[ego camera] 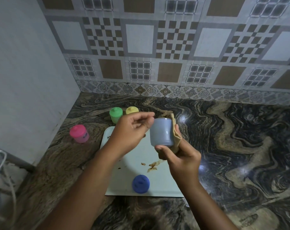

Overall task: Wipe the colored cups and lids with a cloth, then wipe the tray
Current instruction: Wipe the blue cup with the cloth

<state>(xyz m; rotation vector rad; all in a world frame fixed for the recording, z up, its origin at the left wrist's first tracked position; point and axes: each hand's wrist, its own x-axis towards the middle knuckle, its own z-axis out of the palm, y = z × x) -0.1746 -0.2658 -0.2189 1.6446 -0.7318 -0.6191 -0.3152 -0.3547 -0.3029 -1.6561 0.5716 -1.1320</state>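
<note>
1. I see a dark table [232, 146] of swirled brown, black and tan stone, running back to a patterned tiled wall.
2. A pale, flat rectangular tray [157, 176] lies on it, marked with brown smears.
3. Left of the tray stands a pink plastic cup with a knobbed lid [79, 133].
4. Behind the tray stand a green lidded plastic cup [115, 115] and, just beside it, a yellow lidded plastic cup [132, 110].

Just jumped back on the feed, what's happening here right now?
A person is cleaning cups over a stained tray. The right hand holds a pale blue cup, lid off, against a tan cloth; the left hand hovers beside it, empty. The blue lid lies on the tray. Pink, green and yellow lidded cups stand on the counter.
</note>
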